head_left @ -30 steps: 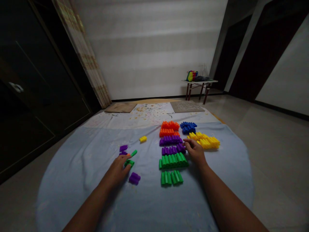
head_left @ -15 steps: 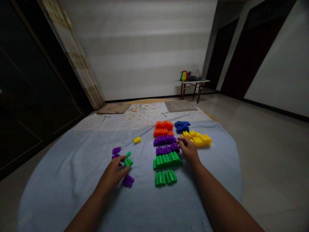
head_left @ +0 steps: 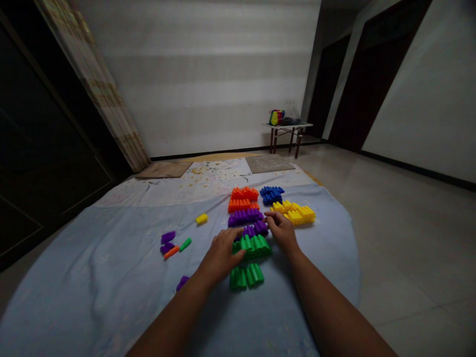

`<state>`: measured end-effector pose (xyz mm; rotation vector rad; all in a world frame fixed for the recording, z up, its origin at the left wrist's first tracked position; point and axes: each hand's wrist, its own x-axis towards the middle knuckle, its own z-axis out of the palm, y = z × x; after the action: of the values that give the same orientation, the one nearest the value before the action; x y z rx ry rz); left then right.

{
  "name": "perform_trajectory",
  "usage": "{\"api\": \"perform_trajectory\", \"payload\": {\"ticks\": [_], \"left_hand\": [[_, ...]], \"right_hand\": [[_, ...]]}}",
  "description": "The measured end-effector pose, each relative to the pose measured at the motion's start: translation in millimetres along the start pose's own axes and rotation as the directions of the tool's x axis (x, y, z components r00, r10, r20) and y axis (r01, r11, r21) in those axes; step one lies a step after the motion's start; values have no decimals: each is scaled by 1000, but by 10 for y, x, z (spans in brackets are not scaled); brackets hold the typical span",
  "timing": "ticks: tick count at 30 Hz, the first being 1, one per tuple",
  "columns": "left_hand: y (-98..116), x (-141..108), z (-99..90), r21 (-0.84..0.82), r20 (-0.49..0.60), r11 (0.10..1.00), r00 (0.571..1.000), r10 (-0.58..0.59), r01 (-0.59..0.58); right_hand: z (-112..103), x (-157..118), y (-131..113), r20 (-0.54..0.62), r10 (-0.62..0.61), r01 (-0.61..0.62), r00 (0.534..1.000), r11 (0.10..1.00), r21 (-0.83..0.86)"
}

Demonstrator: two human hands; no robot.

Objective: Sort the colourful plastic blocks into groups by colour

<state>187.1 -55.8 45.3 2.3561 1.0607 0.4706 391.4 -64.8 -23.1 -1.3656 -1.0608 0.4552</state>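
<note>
My left hand [head_left: 222, 252] is at the left end of a green row of plastic stick blocks [head_left: 256, 245], with thumb and fingers closed around green blocks [head_left: 237, 247]. Its fingertips partly cover a short purple row [head_left: 256, 228]. My right hand [head_left: 281, 230] rests at the right ends of the purple rows, thumb and forefinger pinched close; whatever they hold is hidden. Below lie more green blocks [head_left: 255, 274]; above are a longer purple row [head_left: 245, 216] and orange rows [head_left: 243, 199]. Yellow blocks [head_left: 299, 213] and blue blocks [head_left: 272, 195] sit to the right.
Loose at left are a yellow block [head_left: 201, 218], purple blocks [head_left: 168, 237], an orange stick [head_left: 171, 252] and a green stick [head_left: 185, 244]. Another purple piece [head_left: 182, 282] lies beside my left forearm. Two mats [head_left: 269, 163] lie at the table's far side; a small table [head_left: 287, 125] stands beyond.
My left hand has moved right from the loose blocks to the green row. Green blocks are gone from the left, and an orange stick shows there. My right hand stays beside the purple rows.
</note>
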Motion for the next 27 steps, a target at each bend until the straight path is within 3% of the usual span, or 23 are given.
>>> {"api": "perform_trajectory", "payload": {"ticks": [7, 11, 14, 17, 20, 23, 27], "left_hand": [[9, 80, 73, 62, 67, 998, 998, -19, 15], [-22, 69, 102, 17, 18, 1000, 1000, 11, -11], [-115, -18, 21, -8, -49, 1000, 999, 11, -11], [-357, -208, -125, -44, -177, 997, 981, -74, 67], [-688, -473, -266, -105, -274, 964, 925, -262, 242], [-921, -732, -356, -120, -228, 915, 887, -402, 384], [-938, -952, -388, -31, -65, 895, 892, -447, 446]], "right_hand": [[0, 0, -4, 4, -6, 6, 1000, 1000, -9], [-4, -12, -5, 13, -8, 8, 1000, 1000, 1], [-12, -9, 19, 24, 4, -5, 1000, 1000, 25], [-20, -5, 35, 24, 20, -21, 1000, 999, 27], [-19, -10, 26, 32, 18, -19, 999, 1000, 20], [-13, -23, 4, 33, 12, -12, 999, 1000, 7], [-7, -37, -16, 28, 10, -9, 1000, 1000, -17]]}}
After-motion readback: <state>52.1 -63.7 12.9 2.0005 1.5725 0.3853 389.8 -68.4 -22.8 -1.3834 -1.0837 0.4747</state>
